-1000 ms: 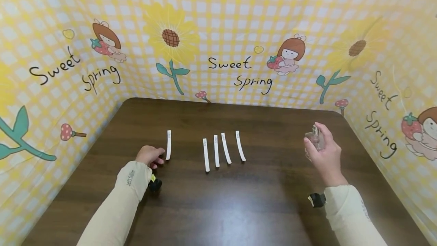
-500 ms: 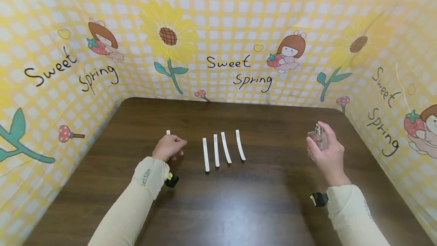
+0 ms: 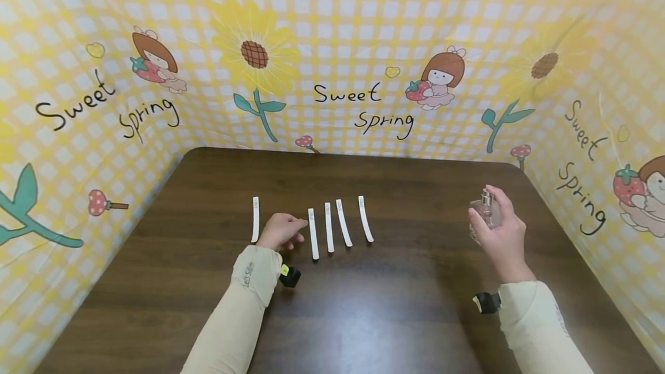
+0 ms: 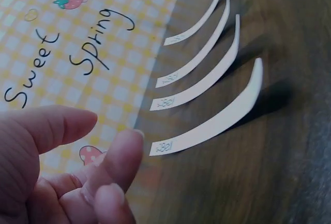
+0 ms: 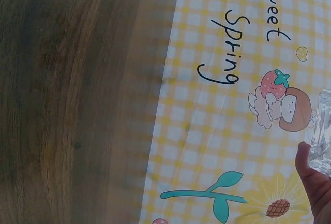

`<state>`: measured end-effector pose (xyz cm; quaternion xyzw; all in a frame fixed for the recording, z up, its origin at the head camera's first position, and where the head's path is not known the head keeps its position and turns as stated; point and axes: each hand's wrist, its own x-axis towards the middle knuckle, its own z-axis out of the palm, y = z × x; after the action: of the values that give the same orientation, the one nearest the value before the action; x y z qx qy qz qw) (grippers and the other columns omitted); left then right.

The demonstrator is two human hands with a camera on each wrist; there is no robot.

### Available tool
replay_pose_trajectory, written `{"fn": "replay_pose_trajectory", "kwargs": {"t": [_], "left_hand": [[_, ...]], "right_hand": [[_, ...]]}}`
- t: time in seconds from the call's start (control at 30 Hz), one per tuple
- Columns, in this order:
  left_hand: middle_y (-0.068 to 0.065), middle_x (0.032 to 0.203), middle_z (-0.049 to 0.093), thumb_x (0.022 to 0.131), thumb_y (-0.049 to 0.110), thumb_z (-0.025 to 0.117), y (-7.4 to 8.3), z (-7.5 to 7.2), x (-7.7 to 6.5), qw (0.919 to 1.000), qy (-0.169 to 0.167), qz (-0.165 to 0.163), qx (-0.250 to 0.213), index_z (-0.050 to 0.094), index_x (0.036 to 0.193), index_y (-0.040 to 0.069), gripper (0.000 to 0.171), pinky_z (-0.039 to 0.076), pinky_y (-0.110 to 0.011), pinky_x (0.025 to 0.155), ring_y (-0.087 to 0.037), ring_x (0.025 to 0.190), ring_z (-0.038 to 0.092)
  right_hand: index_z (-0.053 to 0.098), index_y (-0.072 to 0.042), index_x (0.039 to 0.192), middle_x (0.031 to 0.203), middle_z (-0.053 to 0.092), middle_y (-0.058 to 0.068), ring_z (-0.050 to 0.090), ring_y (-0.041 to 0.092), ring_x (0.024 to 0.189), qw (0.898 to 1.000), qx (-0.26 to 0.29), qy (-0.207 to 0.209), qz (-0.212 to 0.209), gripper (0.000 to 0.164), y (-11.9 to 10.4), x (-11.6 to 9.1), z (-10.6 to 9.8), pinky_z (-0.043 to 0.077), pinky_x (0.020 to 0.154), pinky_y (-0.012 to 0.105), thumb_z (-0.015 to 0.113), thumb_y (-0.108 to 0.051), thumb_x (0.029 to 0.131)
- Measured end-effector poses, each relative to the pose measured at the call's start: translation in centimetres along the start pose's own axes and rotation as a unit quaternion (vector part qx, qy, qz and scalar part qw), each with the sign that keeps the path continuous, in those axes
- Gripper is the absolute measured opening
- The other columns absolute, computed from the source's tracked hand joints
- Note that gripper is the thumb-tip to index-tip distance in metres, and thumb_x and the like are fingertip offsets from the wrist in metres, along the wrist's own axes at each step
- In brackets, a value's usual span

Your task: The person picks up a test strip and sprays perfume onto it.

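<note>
My left hand (image 3: 282,231) hovers above the table between two white paper test strips. Its fingertips are beside the near strip (image 3: 313,235) and hold nothing; the left wrist view shows thumb and fingers apart, close to the lettered end of that strip (image 4: 207,131). To its left lies another strip (image 3: 256,221). Three more strips (image 3: 329,228) lie to the right in a row, each slightly curved. Raised at the right, my right hand (image 3: 504,241) grips a clear glass perfume bottle (image 3: 489,216), index finger on the spray top. Only the bottle's edge (image 5: 321,136) enters the right wrist view.
The dark brown wooden table (image 3: 363,310) ends against a yellow checked cloth (image 3: 348,62) that stands up like a wall at the back and both sides. Black wrist cameras (image 3: 290,276) sit at both cuffs.
My left hand has moved right, from the leftmost strip past it to the second one. The right hand with the perfume bottle has barely moved. All strips lie where they were.
</note>
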<state>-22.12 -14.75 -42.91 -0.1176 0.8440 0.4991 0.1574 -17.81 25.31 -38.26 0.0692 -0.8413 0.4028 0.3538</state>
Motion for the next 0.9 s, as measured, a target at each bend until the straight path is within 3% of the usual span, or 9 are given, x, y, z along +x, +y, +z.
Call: {"fn": "replay_pose_trajectory", "kwargs": {"t": [0.13,0.27,0.5,0.67,0.83,0.9], "left_hand": [[-0.003,0.054,0.061,0.087,0.024,0.066,-0.2,0.3,0.0,0.9968,-0.050,0.001,0.062,0.068,0.080,-0.004,0.028,0.039,-0.020,0.042,-0.010,0.039,0.046],[-0.004,0.051,0.059,0.085,0.026,0.070,-0.5,0.6,0.0,0.9903,-0.085,0.003,0.110,0.066,0.071,-0.001,0.030,0.042,-0.020,0.042,-0.010,0.040,0.049],[-0.005,0.052,0.061,0.082,0.027,0.073,-0.2,1.0,-0.2,0.9834,-0.082,0.011,0.162,0.064,0.067,0.003,0.029,0.043,-0.022,0.049,-0.014,0.051,0.063],[-0.004,0.052,0.060,0.082,0.028,0.072,-0.1,1.6,-0.4,0.9808,-0.083,0.007,0.176,0.065,0.067,0.003,0.031,0.042,-0.021,0.047,-0.012,0.047,0.059],[-0.001,0.051,0.061,0.079,0.026,0.073,-0.3,2.0,0.0,0.9804,-0.051,-0.002,0.190,0.065,0.062,0.007,0.026,0.041,-0.021,0.050,-0.010,0.049,0.058],[0.000,0.052,0.062,0.077,0.025,0.073,-0.4,2.1,0.1,0.9794,-0.037,-0.003,0.199,0.065,0.061,0.009,0.023,0.040,-0.021,0.051,-0.011,0.052,0.059]], "right_hand": [[0.053,-0.002,0.127,0.089,0.066,0.028,0.045,-0.021,0.072,1.000,-0.012,0.000,0.006,0.052,-0.1,-0.1,-0.1,0.036,0.065,0.002,0.070,0.000,0.078],[0.053,-0.002,0.126,0.091,0.066,0.028,0.043,-0.021,0.073,1.000,-0.021,0.000,0.005,0.051,0.0,-0.2,-0.2,0.035,0.065,0.003,0.070,-0.001,0.077],[0.053,-0.001,0.127,0.093,0.066,0.029,0.044,-0.023,0.076,1.000,-0.016,-0.001,0.003,0.052,0.1,-0.3,-0.3,0.035,0.068,0.002,0.070,0.000,0.078],[0.054,-0.002,0.125,0.091,0.066,0.028,0.042,-0.021,0.076,1.000,-0.021,0.008,-0.003,0.051,0.1,-0.5,-0.4,0.035,0.067,0.004,0.070,0.001,0.076],[0.054,-0.001,0.125,0.092,0.066,0.028,0.042,-0.020,0.076,1.000,-0.027,0.004,-0.006,0.052,0.6,-0.6,-0.4,0.034,0.067,0.004,0.071,0.001,0.076],[0.054,-0.001,0.125,0.093,0.066,0.027,0.047,-0.014,0.075,0.999,-0.036,-0.004,-0.002,0.052,0.8,-0.5,-0.4,0.033,0.067,0.003,0.071,0.000,0.076]]}}
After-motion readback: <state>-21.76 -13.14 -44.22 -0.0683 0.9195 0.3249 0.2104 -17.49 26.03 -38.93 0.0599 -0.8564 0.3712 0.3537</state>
